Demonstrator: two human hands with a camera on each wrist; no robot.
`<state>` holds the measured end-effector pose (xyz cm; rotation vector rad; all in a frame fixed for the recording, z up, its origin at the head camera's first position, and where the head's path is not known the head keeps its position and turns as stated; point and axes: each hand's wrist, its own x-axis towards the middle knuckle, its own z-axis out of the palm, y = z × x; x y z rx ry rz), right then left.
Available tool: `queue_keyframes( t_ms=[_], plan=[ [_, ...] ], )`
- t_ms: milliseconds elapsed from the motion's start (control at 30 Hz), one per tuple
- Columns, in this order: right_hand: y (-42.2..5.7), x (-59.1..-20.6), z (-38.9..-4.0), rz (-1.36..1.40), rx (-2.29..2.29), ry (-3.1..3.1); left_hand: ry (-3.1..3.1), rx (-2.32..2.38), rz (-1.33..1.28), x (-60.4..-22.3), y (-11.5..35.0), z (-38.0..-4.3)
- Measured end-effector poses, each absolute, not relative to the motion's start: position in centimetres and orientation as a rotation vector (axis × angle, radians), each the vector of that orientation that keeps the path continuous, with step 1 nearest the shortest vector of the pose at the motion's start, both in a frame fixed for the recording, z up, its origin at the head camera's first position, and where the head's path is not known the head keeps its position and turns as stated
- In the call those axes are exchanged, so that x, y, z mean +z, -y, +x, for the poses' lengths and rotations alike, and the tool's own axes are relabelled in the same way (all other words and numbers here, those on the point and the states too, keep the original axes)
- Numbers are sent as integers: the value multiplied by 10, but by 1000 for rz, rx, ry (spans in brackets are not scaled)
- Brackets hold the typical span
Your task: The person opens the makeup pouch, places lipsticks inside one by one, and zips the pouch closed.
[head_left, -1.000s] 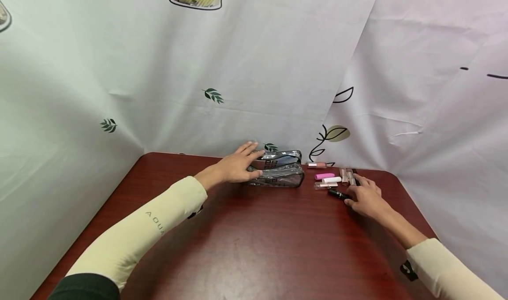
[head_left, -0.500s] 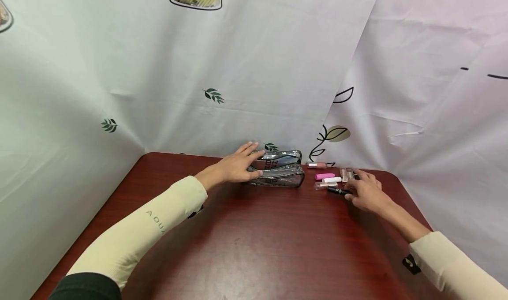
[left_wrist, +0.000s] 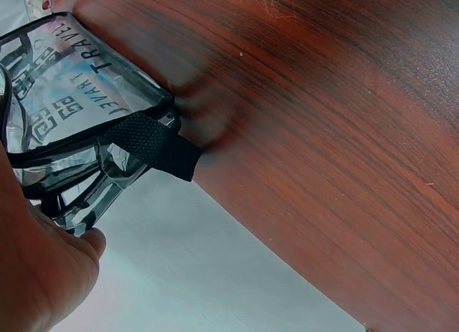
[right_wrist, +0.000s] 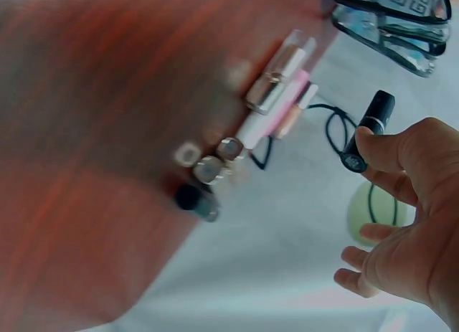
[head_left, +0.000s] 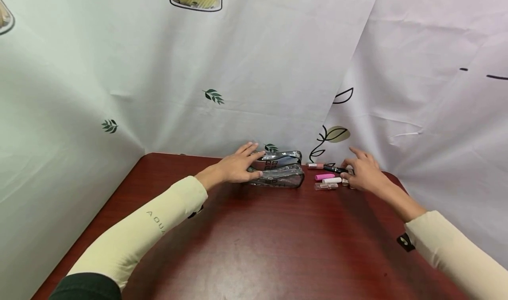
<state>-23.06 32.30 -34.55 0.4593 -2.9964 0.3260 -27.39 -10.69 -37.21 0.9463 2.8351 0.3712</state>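
In the head view my left hand (head_left: pixel 235 165) rests on the left end of a clear, dark-edged zip pouch (head_left: pixel 279 178), fingers spread. Lettering reading TRAVEL shows on the pouch in the left wrist view, where part of the hand (left_wrist: pixel 54 274) lies by its zipped end. My right hand (head_left: pixel 366 173) pinches a black lipstick tube (right_wrist: pixel 373 124) between thumb and index finger, the other fingers loosely extended. The tube is held above the other lip tubes. Below it lie a pink tube (head_left: pixel 324 176), a white tube (head_left: pixel 331 181) and a clear tube (head_left: pixel 326 187).
A pinkish gloss tube (head_left: pixel 315 166) lies at the back edge of the reddish-brown table (head_left: pixel 254 242). Two round-ended tubes (right_wrist: pixel 209 170) and a dark-capped tube (right_wrist: pixel 192 199) lie at the table's edge. A white patterned cloth (head_left: pixel 270 70) hangs close behind.
My right hand has picked up the black lipstick tube from the front of the group and raised it toward the back. The left hand and pouch have stayed put.
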Motion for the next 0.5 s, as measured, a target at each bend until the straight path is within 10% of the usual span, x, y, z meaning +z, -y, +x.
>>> queue_keyframes(
  t_ms=[500],
  plan=[
    [-269, -301, -246, 514, 339, 2973, -2818, 395, 900, -371, 104, -277]
  ],
)
